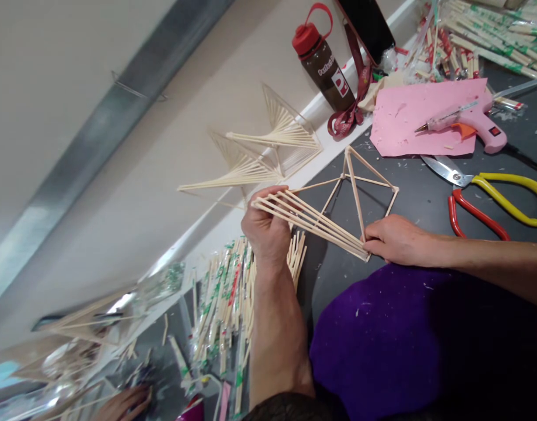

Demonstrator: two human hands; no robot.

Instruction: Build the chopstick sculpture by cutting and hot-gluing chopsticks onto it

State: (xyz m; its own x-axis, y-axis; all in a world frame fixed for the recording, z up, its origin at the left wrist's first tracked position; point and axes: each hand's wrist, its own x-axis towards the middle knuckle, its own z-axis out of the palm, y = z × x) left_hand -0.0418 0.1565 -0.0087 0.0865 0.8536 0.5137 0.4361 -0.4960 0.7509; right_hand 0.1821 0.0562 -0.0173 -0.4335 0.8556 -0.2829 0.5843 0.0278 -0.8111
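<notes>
A frame of wooden chopsticks, joined at its corners, stands on the dark table with a fan of sticks running across its near side. My left hand is closed around the fan's upper left end. At the fan's lower right corner, my right hand pinches the frame where several sticks meet. Its fingertips partly cover that joint. Scissors with one yellow and one red handle lie beyond my right forearm. A pink glue gun rests on a pink sheet.
A red-capped bottle stands by the wall with a maroon lanyard. Wrapped chopsticks lie beside my left forearm, with more wrapped chopsticks at top right. Another person's hand shows at lower left.
</notes>
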